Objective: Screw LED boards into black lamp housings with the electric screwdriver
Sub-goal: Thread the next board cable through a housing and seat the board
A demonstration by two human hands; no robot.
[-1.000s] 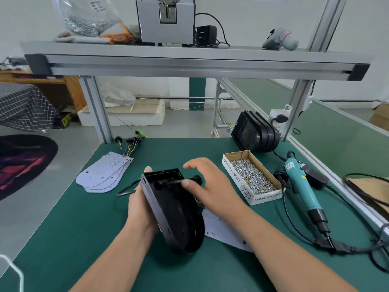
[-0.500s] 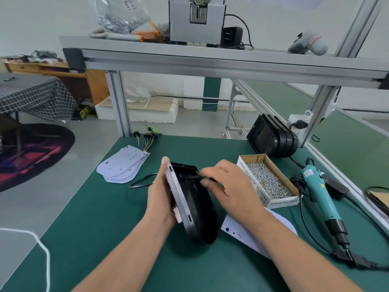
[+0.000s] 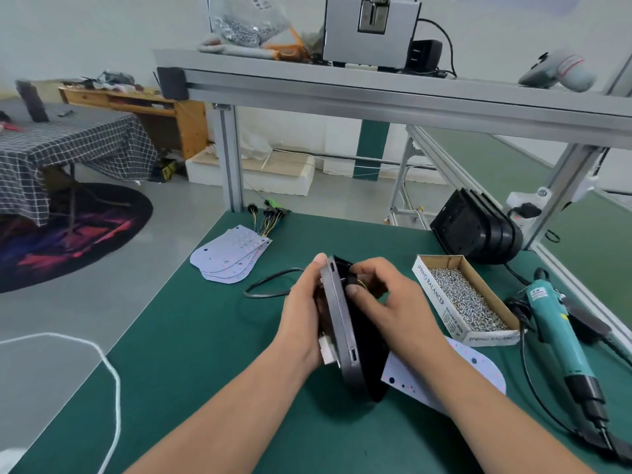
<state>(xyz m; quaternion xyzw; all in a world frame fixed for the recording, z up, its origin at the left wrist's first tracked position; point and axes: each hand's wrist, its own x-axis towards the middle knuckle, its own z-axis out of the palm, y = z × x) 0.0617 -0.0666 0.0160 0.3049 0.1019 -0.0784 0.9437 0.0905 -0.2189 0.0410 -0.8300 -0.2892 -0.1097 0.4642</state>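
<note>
Left hand [image 3: 304,313] grip clamps the seemingly stiff, light housing [image 3: 362,350] by its rim; beside that grip, right hand [image 3: 396,302] pinches wiring [image 3: 363,286].

two bare hands are at work, a left hand [image 3: 301,313] and a right hand [image 3: 393,306], with one black lamp housing [image 3: 345,340] between them. at the back right stands one stack of housings [image 3: 478,230], four as far as i can make out. one white board [image 3: 478,367] lies alone; the pile of boards [image 3: 229,258] shows at least three edges. one electric screwdriver [image 3: 554,333], one black cable [image 3: 248,291], one cardboard box [image 3: 431,289], its screws [image 3: 468,299] far too many to count.
</note>
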